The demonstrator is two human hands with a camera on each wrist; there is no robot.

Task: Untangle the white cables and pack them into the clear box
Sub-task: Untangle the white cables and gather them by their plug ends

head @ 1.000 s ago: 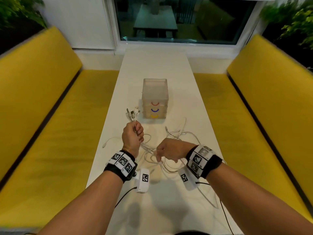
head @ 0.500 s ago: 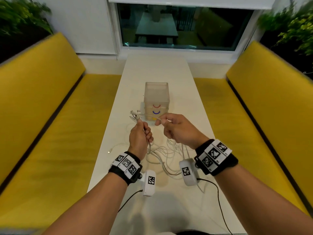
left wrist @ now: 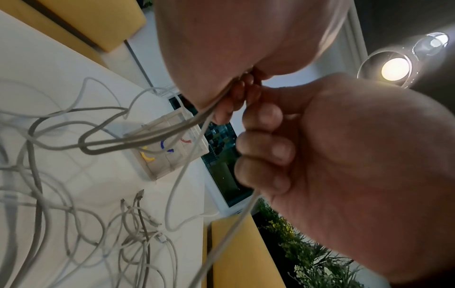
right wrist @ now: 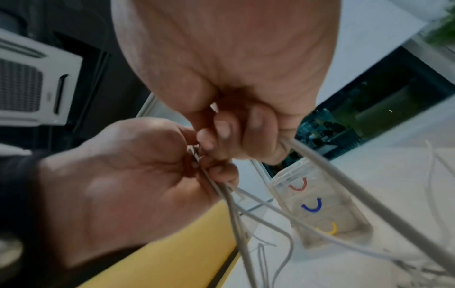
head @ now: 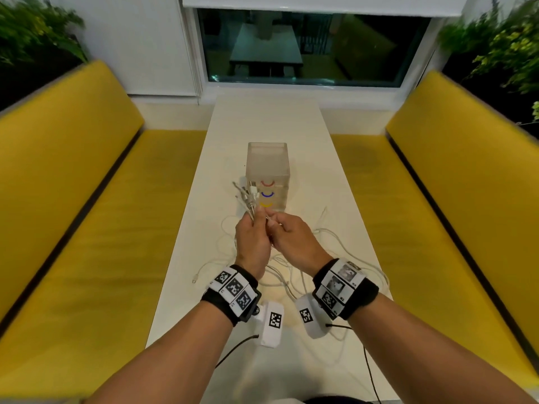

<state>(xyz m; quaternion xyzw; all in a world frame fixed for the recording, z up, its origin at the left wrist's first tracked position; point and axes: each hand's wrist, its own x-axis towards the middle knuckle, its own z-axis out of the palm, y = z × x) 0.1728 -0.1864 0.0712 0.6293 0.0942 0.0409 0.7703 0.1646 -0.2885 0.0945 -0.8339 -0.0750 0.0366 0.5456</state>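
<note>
**Gathered plug ends could slip while the tangle stays on the table**

The left hand (head: pixel 253 243) is fisted around a bunch of white cables (head: pixel 294 275), their plug ends (head: pixel 248 196) fanning up out of the fist. The right hand (head: pixel 294 243) presses in beside it, fingers curled and pinching 1 more cable end against the bunch; in the right wrist view its fingertips (right wrist: pixel 222 129) meet the left hand's right at the cords.

The risk I see is in this handover: if the left grip loosens to admit the new end, the gathered plugs may slide out and drop back into the loops. Most of the cable length lies knotted on the white table (head: pixel 262 118) under both wrists, so lifting the bunch could tighten those crossings rather than free them.

The clear box (head: pixel 267 173) stands just beyond the hands, apparently holding no cable; a trailing loop could snag and tip it.
</note>
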